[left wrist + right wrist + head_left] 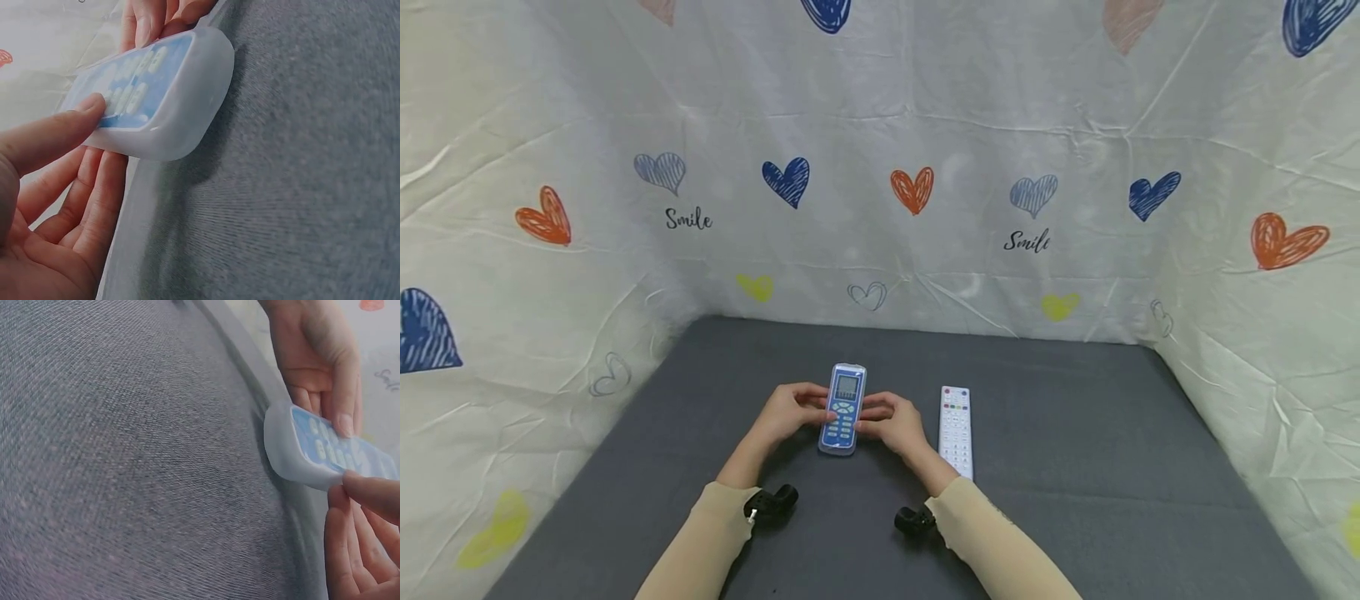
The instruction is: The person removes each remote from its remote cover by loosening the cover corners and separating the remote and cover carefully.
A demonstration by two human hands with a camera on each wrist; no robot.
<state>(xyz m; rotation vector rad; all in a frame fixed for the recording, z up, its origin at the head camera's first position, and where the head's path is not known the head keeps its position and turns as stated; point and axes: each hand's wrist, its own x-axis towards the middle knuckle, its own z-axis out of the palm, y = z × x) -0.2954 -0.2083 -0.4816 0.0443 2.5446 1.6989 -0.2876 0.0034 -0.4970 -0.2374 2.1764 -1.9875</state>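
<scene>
Grey tabletop (1075,425), blue remote (844,408) partly hidden

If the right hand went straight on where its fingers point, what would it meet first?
The blue-faced remote control, which the right hand pinches by its edge; just beyond, probably the left hand, though depth is unclear.

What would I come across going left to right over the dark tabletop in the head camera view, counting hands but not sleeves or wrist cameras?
Left hand, blue remote, right hand, white remote.
</scene>
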